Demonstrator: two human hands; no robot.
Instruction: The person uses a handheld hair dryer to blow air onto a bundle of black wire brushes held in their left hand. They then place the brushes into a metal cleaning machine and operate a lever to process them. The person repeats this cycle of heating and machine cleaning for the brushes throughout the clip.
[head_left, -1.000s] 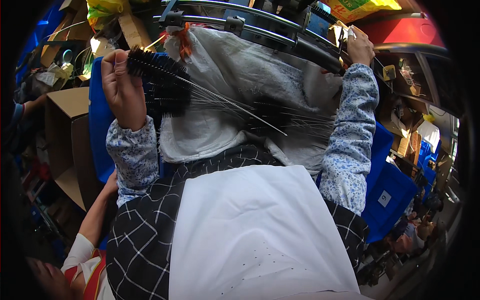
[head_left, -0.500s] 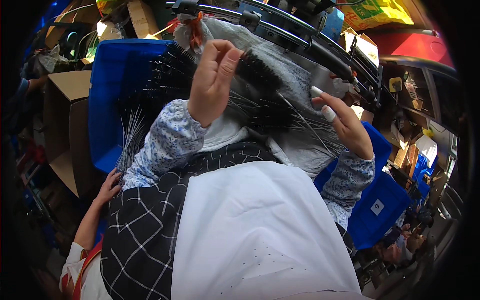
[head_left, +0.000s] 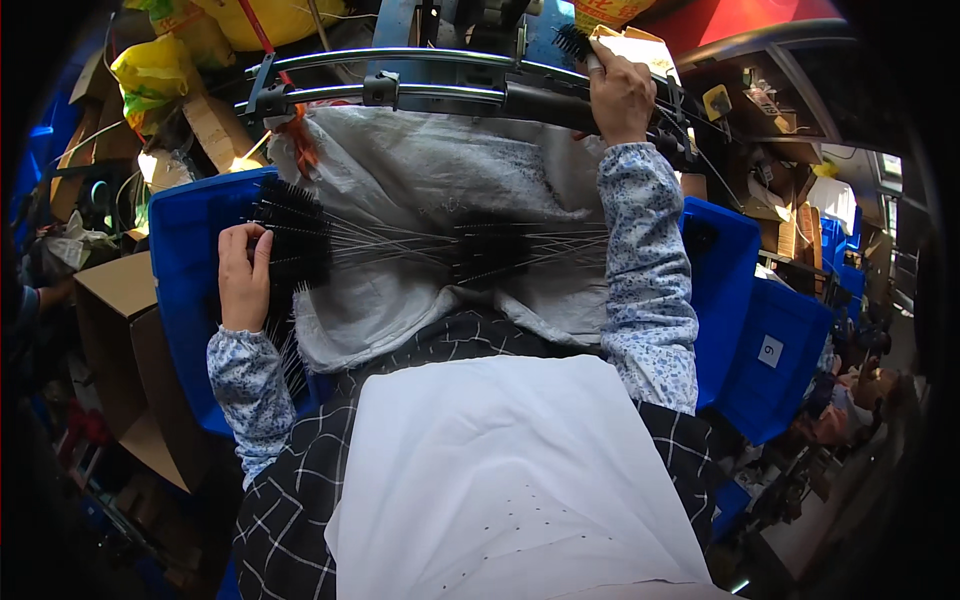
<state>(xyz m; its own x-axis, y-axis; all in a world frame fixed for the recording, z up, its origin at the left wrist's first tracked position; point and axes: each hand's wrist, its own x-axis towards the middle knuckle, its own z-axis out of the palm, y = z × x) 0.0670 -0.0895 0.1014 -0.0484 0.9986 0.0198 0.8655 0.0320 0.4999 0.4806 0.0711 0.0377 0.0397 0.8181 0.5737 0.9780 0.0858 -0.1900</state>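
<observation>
At the upper right, my right hand (head_left: 622,98), white wrapping on a finger, is closed beside the machine. A brush with short black bristles (head_left: 572,42) sticks out from its fingertips; its stem is hidden. On the left, my left hand (head_left: 243,275) is curled, thumb and fingers close together, against a bunch of black twisted-wire brushes (head_left: 300,235). Anything between those fingers is hidden. The thin wire stems cross my lap toward another group of black brush heads (head_left: 490,250). They lie on a grey-white cloth (head_left: 400,150) spread across my lap.
Metal rods (head_left: 420,95) of a machine run across the far side. A blue bin (head_left: 175,290) stands at my left beside an open cardboard box (head_left: 120,275). Another blue bin (head_left: 735,240) is at my right, near a labelled blue crate (head_left: 745,380). Yellow bags (head_left: 155,75) lie far left.
My right hand has moved up to the machine. My left hand has gone from the middle leftward to the brushes. The view has turned, and the other person's hand at lower left is gone from sight.
</observation>
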